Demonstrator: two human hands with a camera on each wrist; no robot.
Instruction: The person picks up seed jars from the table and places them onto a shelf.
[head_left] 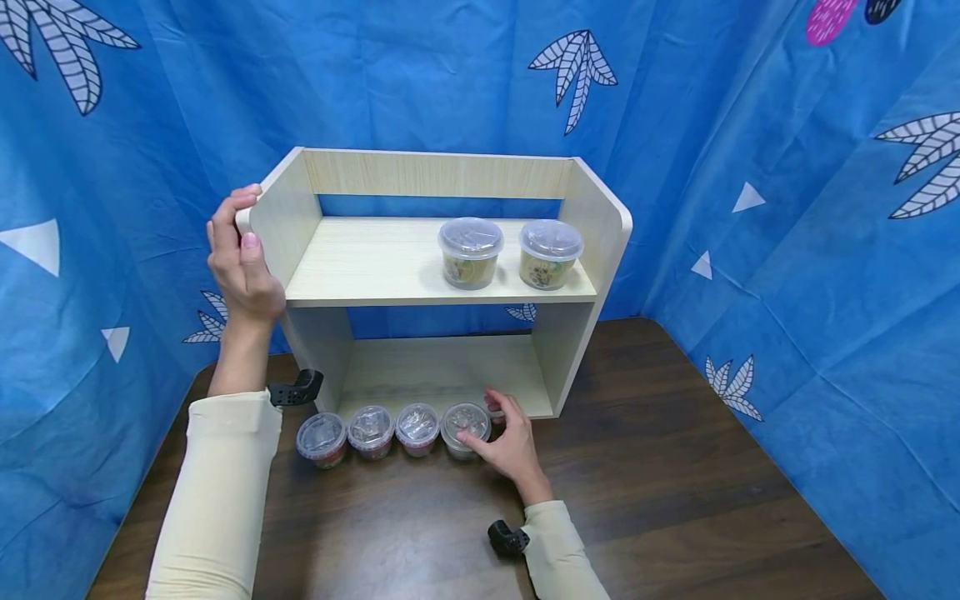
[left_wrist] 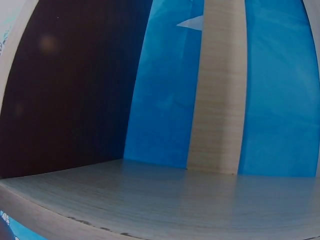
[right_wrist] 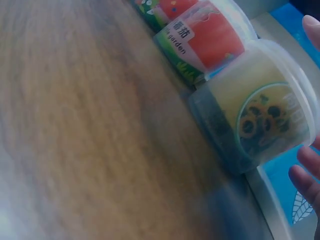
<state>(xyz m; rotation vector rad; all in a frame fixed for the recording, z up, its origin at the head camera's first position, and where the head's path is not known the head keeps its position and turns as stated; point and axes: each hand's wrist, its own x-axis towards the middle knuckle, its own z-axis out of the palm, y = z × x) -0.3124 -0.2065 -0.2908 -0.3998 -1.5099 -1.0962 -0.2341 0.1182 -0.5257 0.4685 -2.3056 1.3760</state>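
At the upper left of the head view, the left hand (head_left: pixel 243 258) grips the front edge of the left side panel of a pale wooden shelf (head_left: pixel 442 302). My right hand (head_left: pixel 510 446) is around the rightmost cup (head_left: pixel 465 427) of a row on the table, thumb over its lid and fingers spread at its far right side. In the right wrist view this clear-lidded cup (right_wrist: pixel 260 107) has a yellowish label with dark rings, and fingertips (right_wrist: pixel 307 175) show beside its lid. A red-labelled cup (right_wrist: pixel 210 42) stands next to it.
Three more lidded cups (head_left: pixel 371 429) stand to the left, before the shelf. Two lidded cups (head_left: pixel 470 254) sit on the upper board's right half. Brown table (head_left: pixel 675 500) lies in front; blue curtains (head_left: pixel 450 75) hang behind and at the sides.
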